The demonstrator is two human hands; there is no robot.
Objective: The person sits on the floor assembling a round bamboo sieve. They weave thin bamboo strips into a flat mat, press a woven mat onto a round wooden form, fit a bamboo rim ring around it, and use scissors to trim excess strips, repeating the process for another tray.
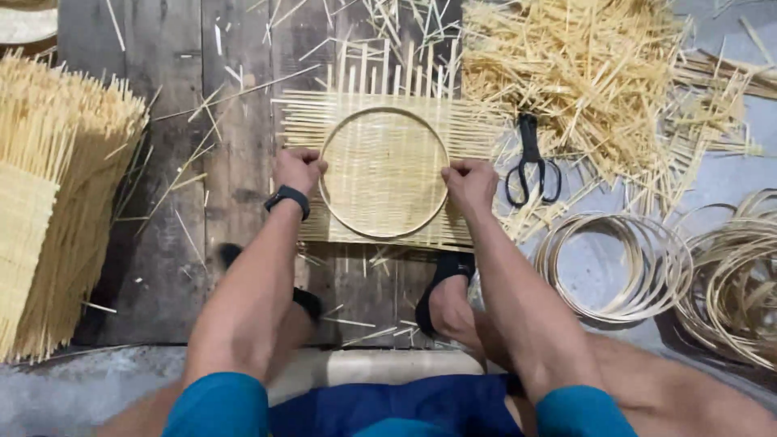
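The fingers of the left hand [298,170] curl closed over the left edge of a thin round bamboo hoop [384,172], and the fingers of the right hand [469,184] pinch its right edge the same way, so both hands grip the ring from opposite sides. The hoop lies flat on a woven bamboo mat [380,121], a pale square of flat crossing strips whose loose ends stick out past the weave at the top and sides. The mat rests on dark, worn wooden floorboards [162,267] littered with thin slivers. A black band [288,199] circles the left wrist. Just right of the mat lie black-handled scissors [531,166], blades pointing away from the person. Beyond them a tangled heap of straw-coloured bamboo offcuts [591,73] spreads out. Lower right, coils of spare bamboo hoops [615,267] lie stacked on grey ground. At far left stands a tall stack of finished woven mats [57,194], their fringed ends bristling.
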